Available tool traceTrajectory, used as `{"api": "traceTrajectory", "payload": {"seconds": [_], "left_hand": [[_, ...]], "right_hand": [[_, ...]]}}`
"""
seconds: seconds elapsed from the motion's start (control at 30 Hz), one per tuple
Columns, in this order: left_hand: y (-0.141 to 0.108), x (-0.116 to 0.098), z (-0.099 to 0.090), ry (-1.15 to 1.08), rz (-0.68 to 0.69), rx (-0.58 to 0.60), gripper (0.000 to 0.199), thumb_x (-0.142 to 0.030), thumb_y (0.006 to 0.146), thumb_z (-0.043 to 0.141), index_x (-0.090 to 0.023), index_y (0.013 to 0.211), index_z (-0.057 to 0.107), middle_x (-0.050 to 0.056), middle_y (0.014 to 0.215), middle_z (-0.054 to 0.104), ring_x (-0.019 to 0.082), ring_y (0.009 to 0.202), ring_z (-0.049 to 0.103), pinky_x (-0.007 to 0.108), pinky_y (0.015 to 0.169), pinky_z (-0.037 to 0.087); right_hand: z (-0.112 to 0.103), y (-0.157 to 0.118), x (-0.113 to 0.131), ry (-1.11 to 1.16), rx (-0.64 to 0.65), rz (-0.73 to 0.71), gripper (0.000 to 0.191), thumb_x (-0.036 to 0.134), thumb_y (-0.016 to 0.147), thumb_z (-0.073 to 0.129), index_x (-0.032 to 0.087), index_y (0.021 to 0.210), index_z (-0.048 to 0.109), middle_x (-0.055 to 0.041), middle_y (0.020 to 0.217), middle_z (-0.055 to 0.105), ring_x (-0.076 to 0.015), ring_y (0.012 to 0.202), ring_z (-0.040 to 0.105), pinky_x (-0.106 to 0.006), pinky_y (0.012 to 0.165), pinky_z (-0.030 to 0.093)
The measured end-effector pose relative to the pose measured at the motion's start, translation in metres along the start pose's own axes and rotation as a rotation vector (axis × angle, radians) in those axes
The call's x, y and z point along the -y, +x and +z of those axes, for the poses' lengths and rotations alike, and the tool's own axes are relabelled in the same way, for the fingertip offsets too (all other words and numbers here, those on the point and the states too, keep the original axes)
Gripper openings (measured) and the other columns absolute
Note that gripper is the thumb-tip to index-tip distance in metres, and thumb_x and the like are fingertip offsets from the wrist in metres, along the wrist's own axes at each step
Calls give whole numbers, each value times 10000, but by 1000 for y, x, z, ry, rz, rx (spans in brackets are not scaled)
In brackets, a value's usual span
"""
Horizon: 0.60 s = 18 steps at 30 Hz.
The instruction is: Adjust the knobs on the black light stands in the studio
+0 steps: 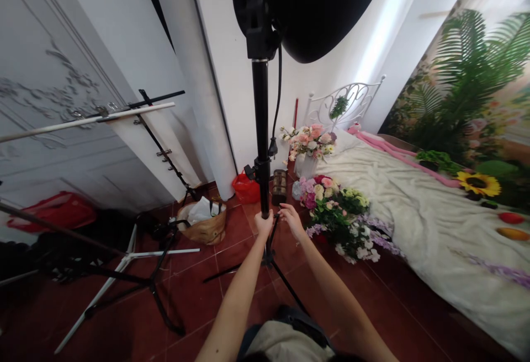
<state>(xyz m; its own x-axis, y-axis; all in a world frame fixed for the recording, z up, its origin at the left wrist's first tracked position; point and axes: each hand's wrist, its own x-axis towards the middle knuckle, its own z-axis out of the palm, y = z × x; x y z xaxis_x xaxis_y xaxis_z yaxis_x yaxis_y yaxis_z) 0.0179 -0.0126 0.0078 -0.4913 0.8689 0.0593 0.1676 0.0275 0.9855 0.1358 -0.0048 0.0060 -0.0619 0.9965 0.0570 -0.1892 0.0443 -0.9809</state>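
Observation:
Upright in front of me stands a black light stand [261,113] with a large dark lamp shade [331,11] at its top. My left hand [264,222] is wrapped round the pole low down. Just right of the pole, my right hand [292,222] has its thumb and fingertips closed at a small dark knob [277,214] on the stand; the fingers partly hide it. Above both hands sits another clamp [259,171] on the pole. A power cord hangs beside the pole, ending in a black plug [273,147]. The tripod legs [290,287] are spread on the tiles.
To the right, a bed with a cream cover [430,240] and flower bunches [331,196] beside it. At left, a wicker basket [207,227], a red bag [246,187] and other stand legs [124,260]. A brown chest [279,187] stands behind the pole.

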Motion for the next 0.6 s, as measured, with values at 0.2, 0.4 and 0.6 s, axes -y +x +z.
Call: {"api": "traceTrajectory", "payload": {"seconds": [0.2, 0.4, 0.6], "left_hand": [[1, 6, 1, -48, 7, 0, 332, -443, 648, 629, -120, 576, 611, 66, 542, 596, 152, 487, 552, 224, 440, 388], [3, 8, 2, -60, 8, -16, 313, -422, 626, 648, -118, 556, 624, 64, 527, 597, 149, 490, 552, 225, 469, 395], [4, 9, 3, -47, 24, -24, 313, -416, 616, 659, -118, 538, 603, 60, 528, 581, 133, 482, 527, 217, 457, 361]], "right_hand": [[-1, -7, -9, -98, 164, -149, 274, 403, 781, 561, 200, 965, 579, -65, 1007, 643, -182, 990, 598, -356, 927, 435], [6, 0, -25, -201, -26, -45, 352, 494, 753, 553, 196, 940, 534, -31, 845, 632, -158, 746, 604, -307, 728, 499], [17, 22, -20, -292, -169, 50, 311, 453, 694, 566, 191, 859, 538, -53, 897, 627, -155, 782, 604, -269, 718, 478]]}}
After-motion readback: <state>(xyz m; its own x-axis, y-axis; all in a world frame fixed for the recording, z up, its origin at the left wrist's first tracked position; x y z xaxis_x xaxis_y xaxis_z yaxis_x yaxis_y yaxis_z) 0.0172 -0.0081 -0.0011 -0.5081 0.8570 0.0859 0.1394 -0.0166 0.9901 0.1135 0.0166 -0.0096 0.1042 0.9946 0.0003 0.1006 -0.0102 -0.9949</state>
